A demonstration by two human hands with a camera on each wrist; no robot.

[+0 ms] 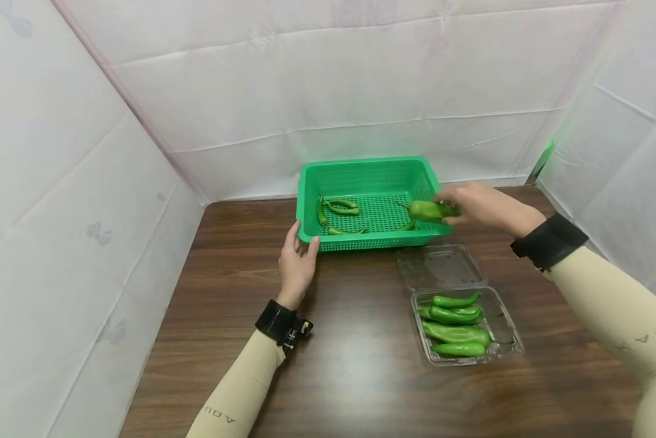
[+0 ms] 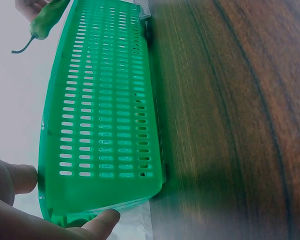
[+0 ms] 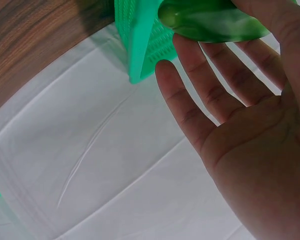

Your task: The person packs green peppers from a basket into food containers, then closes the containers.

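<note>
Over the basket [image 1: 368, 182] I see right hand [image 1: 483, 205] pinching a pepper [image 1: 430, 210] (left hand [image 1: 297, 263] clasps the corner, steadying it).

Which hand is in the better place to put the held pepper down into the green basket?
Right. The right hand already holds the pepper over the basket at its right side. The left hand grips the basket's near left corner and holds no pepper.

Plastic, wood and cloth

The green basket [image 1: 369, 201] is perforated, slightly glossy plastic; the clamshell box [image 1: 464, 316] is clear shiny plastic; the peppers [image 1: 455, 325] look waxy-smooth; the table [image 1: 355, 365] is dark, sheeny wood grain; the backdrop [image 1: 328, 91] is creased matt white cloth.
</note>
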